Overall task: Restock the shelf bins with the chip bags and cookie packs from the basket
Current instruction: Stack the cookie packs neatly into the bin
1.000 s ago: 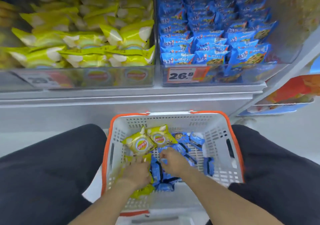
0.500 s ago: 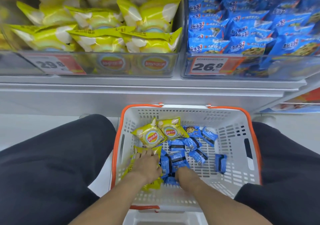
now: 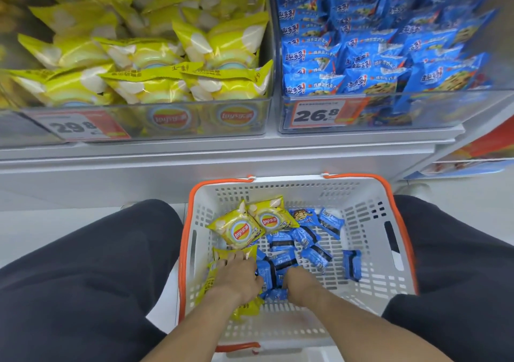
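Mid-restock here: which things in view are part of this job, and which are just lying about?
Job:
basket
yellow chip bags
blue cookie packs
chip bin
cookie bin
left hand
right hand

Lying about:
price tags
colourful packaging, lower right shelf
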